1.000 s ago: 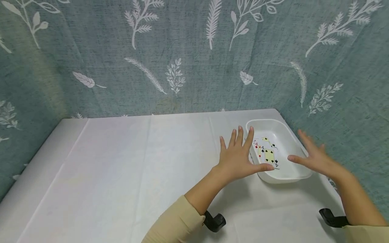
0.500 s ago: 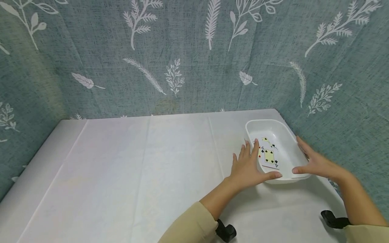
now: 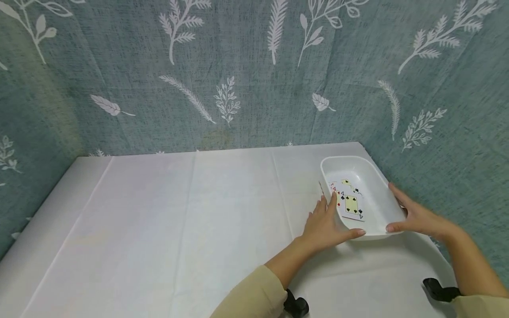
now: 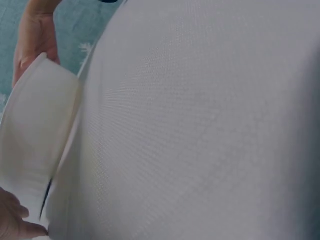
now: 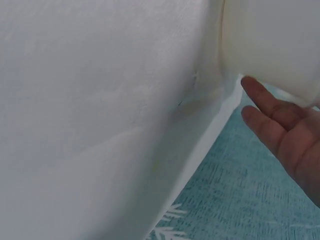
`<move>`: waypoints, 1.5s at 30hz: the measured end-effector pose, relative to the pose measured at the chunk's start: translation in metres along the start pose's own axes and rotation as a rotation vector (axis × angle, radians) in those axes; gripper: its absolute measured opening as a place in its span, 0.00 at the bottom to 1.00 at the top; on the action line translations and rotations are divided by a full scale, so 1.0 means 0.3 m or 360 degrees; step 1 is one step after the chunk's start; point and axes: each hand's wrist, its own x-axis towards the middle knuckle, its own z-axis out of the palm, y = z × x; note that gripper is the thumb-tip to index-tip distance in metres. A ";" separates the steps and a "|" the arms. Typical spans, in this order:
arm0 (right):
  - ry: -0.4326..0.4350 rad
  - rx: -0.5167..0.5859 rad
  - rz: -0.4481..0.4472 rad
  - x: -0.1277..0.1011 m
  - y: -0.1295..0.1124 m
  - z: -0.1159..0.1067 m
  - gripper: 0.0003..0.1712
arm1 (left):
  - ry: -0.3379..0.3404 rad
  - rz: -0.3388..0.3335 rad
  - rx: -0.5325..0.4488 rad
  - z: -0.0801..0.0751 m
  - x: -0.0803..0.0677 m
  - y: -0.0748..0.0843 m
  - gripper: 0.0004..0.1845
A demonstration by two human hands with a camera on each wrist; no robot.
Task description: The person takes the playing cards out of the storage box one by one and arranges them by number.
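A white plastic tub (image 3: 381, 190) stands at the right end of the table, with several playing cards (image 3: 351, 205) face up inside. A four of spades lies on top and a red four shows beside it. My left hand (image 3: 323, 227) holds the tub's near left corner, its thumb at the near rim and fingers along the left wall. My right hand (image 3: 421, 216) holds the near right corner, thumb at the rim and fingers on the outer right wall. A thin dark edge (image 4: 46, 197) shows by the tub's base in the left wrist view.
A white cloth covers the table (image 3: 159, 221). Green leaf-patterned fabric (image 3: 238, 66) hangs behind it and close along the right side. Black straps (image 3: 296, 304) are on the wrists beside the beige sleeves (image 3: 250, 296).
Both hands have come down to the tub, the left moving right and toward me. Their thumbs have reached the near rim. The tub has stayed in about the same place.
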 end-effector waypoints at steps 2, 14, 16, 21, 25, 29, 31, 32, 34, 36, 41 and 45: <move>-0.0014 -0.0008 0.0011 -0.007 0.006 0.001 0.66 | -0.0017 0.0004 -0.0032 0.005 0.001 -0.003 0.57; -0.0077 0.0157 0.0023 -0.030 0.027 -0.004 0.59 | -0.0047 0.0071 -0.0518 0.031 0.009 -0.009 0.53; -0.0066 0.0148 0.0036 -0.031 0.030 -0.005 0.59 | -0.0034 0.0090 -0.0554 0.034 0.010 -0.011 0.52; -0.0058 0.0185 0.0019 -0.032 0.046 -0.007 0.58 | -0.0036 0.0110 -0.0634 0.031 0.006 -0.012 0.52; -0.0075 0.0339 0.0018 -0.032 0.062 -0.004 0.58 | -0.0028 0.0101 -0.0659 0.024 0.002 -0.014 0.53; -0.0116 0.0577 -0.0002 -0.035 0.088 -0.002 0.57 | -0.0005 0.0120 -0.0674 0.031 0.001 -0.020 0.53; -0.0160 0.0706 -0.0041 -0.040 0.103 -0.006 0.56 | 0.0007 0.0142 -0.0687 0.037 0.000 -0.022 0.52; -0.0181 0.0762 -0.0065 -0.043 0.109 -0.009 0.55 | 0.0009 0.0157 -0.0700 0.039 -0.001 -0.022 0.52; -0.0219 0.0859 -0.0104 -0.046 0.118 -0.012 0.54 | 0.0023 0.0186 -0.0712 0.041 -0.003 -0.023 0.52; -0.0236 0.0923 -0.0128 -0.045 0.123 -0.013 0.53 | 0.0031 0.0206 -0.0721 0.040 -0.004 -0.024 0.52; -0.0228 0.0937 -0.0164 -0.036 0.123 -0.010 0.51 | 0.0013 0.0140 -0.0763 0.028 -0.006 -0.031 0.51; -0.0205 0.0910 -0.0174 -0.023 0.111 0.002 0.51 | -0.0020 0.0046 -0.0789 0.008 -0.001 -0.047 0.51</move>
